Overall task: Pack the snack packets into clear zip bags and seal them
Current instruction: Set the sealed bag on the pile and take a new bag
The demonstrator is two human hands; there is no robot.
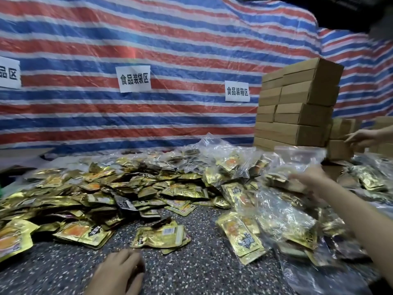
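Middle sign 食品装袋区, right sign 食品装箱区; left sign 品区 (on tarp)

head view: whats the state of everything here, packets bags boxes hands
loose snack packets, heaped, unbagged
filled zip bags, piled at right, seals unclear
clear zip bag, raised, blurred, looks empty
right hand, at that bag, grip unclear
left hand, low, loosely curled, holding nothing
cardboard boxes, closed, stacked
another person's hand, touching a box
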